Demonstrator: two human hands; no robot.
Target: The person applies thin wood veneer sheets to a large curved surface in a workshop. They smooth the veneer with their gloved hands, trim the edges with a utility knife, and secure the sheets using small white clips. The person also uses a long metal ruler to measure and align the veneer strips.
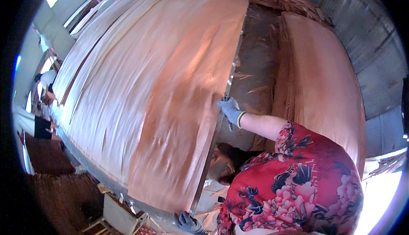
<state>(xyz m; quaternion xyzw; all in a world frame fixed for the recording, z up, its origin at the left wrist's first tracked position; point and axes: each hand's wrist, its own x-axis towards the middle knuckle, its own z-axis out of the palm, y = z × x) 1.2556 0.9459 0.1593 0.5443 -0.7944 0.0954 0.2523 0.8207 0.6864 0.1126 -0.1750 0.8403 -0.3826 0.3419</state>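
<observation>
Right hand point(231, 110), closed round dark tool point(230, 126), at long edge of orange sheet point(181, 111); left hand point(189, 223), grip indeterminable, by its near corner.

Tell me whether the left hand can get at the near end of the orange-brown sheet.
Probably yes: the left hand is close beside the near end of the orange-brown sheet, with nothing visible blocking it. Whether they touch is unclear.

Lg table point(151, 209) has orange-brn sheet point(183, 120) along R edge, paler sheets point(102, 86) to L.
</observation>
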